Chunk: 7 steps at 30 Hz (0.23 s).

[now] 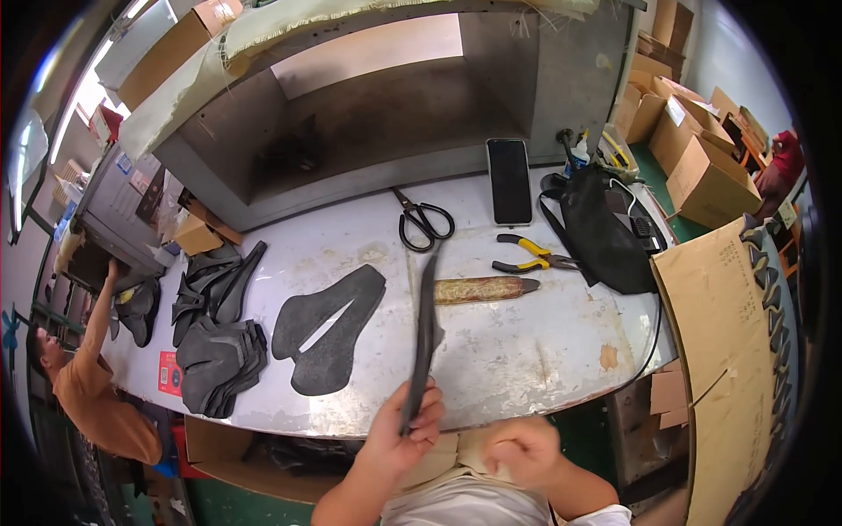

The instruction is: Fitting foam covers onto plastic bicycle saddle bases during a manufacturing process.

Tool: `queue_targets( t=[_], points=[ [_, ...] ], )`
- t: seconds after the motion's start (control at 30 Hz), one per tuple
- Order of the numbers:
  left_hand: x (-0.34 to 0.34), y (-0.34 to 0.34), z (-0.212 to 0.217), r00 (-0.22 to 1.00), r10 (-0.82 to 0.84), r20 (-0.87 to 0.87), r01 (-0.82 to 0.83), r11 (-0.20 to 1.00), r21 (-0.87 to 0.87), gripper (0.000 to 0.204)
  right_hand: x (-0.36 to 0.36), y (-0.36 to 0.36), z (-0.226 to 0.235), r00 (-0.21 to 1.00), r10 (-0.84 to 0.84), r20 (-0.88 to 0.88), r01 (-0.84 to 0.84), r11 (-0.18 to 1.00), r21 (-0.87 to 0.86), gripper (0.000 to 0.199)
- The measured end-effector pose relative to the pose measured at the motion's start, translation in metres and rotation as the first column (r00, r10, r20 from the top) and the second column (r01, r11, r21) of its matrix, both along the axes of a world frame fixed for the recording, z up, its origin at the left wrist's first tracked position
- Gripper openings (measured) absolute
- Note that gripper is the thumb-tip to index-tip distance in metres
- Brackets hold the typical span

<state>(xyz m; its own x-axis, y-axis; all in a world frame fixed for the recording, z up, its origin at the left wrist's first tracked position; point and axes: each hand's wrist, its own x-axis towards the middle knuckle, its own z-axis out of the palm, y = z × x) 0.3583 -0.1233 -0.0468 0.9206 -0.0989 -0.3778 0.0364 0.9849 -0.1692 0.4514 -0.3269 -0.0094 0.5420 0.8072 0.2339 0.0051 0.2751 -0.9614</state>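
My left hand (405,432) grips the near end of a thin dark grey saddle-shaped piece (426,326), held on edge so that only its narrow side shows, reaching away over the workbench. My right hand (521,449) is curled into a fist close to my body, below the bench's front edge, with nothing seen in it. A flat dark piece of the same shape (329,328) with a long slot lies on the bench just left of the held one.
On the metal bench (526,351) lie black scissors (424,220), a dark phone (510,181), yellow-handled pliers (531,254), a brown-wrapped tool (484,288) and a black bag (603,230). Stacks of dark pieces (219,359) sit left. A person in orange (92,377) stands at far left. Cardboard (728,342) leans at right.
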Motion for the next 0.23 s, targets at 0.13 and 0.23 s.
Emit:
queue_targets(
  t=[0.13, 0.23],
  points=[
    [-0.013, 0.029, 0.002, 0.996, 0.075, 0.055, -0.088, 0.956, 0.281, 0.03, 0.016, -0.065, -0.014, 0.935, -0.297, -0.195, 0.261, 0.947, -0.187, 0.011],
    [-0.015, 0.056, -0.002, 0.931, 0.312, -0.188, 0.123, 0.218, 0.968, 0.028, 0.022, -0.121, -0.032, 0.888, -0.392, -0.239, 0.29, 0.883, -0.368, 0.017]
  ],
)
